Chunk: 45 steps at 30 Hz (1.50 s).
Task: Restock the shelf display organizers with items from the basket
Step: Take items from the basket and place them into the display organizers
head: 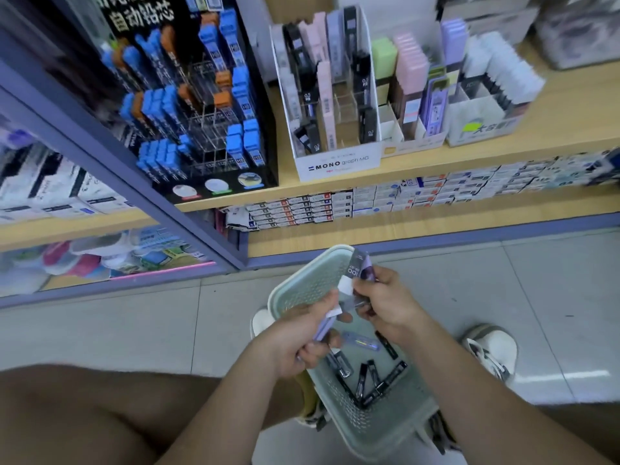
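A pale green perforated basket (303, 286) sits low in front of me, with several black lead cases (367, 377) and one lilac case (360, 340) lying in it. Above the basket, my left hand (295, 344) grips a lilac lead case (323, 327) with a white end. My right hand (385, 302) pinches a lilac-and-black lead pack (359, 268) close beside it. On the wooden shelf (419, 162) stand the white MONO organizer (335, 161), a black tiered organizer (208, 105) of blue and orange cases, and white pastel-case boxes (469, 129).
A purple shelf upright (110, 152) runs diagonally at left. Stacked small boxes (385, 199) fill the lower shelf. Grey tiled floor (134, 330) lies around the basket, with my white shoe (489, 350) at right and my knee (67, 414) at bottom left.
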Each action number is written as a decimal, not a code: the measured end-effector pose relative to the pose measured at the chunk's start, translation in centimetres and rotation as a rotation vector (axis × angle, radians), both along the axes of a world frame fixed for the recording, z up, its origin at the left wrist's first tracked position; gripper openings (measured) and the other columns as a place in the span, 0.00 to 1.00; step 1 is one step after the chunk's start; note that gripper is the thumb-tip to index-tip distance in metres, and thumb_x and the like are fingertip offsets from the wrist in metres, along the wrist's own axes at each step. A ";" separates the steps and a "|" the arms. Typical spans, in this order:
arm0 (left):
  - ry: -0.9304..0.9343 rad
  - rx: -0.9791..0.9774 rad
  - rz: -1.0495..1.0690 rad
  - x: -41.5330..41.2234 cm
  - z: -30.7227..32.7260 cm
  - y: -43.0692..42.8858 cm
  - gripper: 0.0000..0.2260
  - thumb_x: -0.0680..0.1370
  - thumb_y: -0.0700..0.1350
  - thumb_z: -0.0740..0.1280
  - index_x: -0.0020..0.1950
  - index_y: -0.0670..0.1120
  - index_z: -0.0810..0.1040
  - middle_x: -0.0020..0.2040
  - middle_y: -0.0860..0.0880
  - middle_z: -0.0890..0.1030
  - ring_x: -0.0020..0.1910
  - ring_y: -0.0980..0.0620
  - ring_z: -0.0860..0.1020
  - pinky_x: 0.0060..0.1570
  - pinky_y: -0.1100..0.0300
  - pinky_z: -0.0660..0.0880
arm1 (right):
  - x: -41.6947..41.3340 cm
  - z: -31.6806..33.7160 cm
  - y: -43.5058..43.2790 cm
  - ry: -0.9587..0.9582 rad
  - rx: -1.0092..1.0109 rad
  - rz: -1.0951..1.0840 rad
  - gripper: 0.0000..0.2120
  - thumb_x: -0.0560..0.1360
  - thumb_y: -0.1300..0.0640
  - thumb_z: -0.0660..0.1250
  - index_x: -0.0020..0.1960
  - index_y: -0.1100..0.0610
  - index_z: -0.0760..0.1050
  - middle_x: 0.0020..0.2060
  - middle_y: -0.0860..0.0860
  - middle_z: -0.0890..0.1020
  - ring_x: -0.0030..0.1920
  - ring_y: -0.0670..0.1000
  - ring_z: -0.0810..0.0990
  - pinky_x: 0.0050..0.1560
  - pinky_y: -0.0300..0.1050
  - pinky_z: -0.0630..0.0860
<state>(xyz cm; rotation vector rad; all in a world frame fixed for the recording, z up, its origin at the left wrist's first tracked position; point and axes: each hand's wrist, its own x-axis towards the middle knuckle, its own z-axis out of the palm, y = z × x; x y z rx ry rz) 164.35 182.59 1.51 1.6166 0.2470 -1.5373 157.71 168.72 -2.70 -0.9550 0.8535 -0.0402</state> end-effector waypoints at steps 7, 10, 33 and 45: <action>-0.306 -0.210 0.095 -0.5 4.2 -0.9 0.02 0.77 0.43 0.68 0.46 0.45 0.76 0.35 0.44 0.79 0.22 0.54 0.59 0.21 0.67 0.52 | 1.0 4.1 0.6 -0.075 -0.182 -0.003 0.05 0.77 0.69 0.59 0.46 0.64 0.72 0.33 0.57 0.66 0.27 0.48 0.60 0.22 0.37 0.57; -0.524 -0.097 -0.109 -0.1 5.8 -1.3 0.04 0.72 0.41 0.64 0.38 0.46 0.77 0.32 0.44 0.80 0.23 0.53 0.63 0.23 0.67 0.56 | 1.4 5.2 1.7 -0.089 -0.243 0.118 0.08 0.77 0.67 0.57 0.44 0.71 0.71 0.31 0.59 0.67 0.26 0.51 0.63 0.22 0.36 0.58; -0.661 -0.212 -0.241 0.7 8.3 -2.1 0.16 0.80 0.45 0.62 0.34 0.41 0.77 0.24 0.49 0.72 0.21 0.56 0.65 0.23 0.66 0.60 | 0.3 8.7 1.7 -0.166 -0.253 0.159 0.22 0.82 0.46 0.58 0.48 0.65 0.77 0.25 0.55 0.75 0.27 0.52 0.70 0.31 0.43 0.65; -0.721 -0.443 -0.005 2.9 13.2 -3.1 0.06 0.77 0.43 0.69 0.52 0.42 0.78 0.31 0.44 0.75 0.24 0.52 0.64 0.24 0.67 0.58 | 1.0 14.6 0.0 -0.157 -0.205 -0.001 0.15 0.77 0.44 0.66 0.48 0.57 0.77 0.31 0.52 0.79 0.27 0.48 0.73 0.25 0.38 0.62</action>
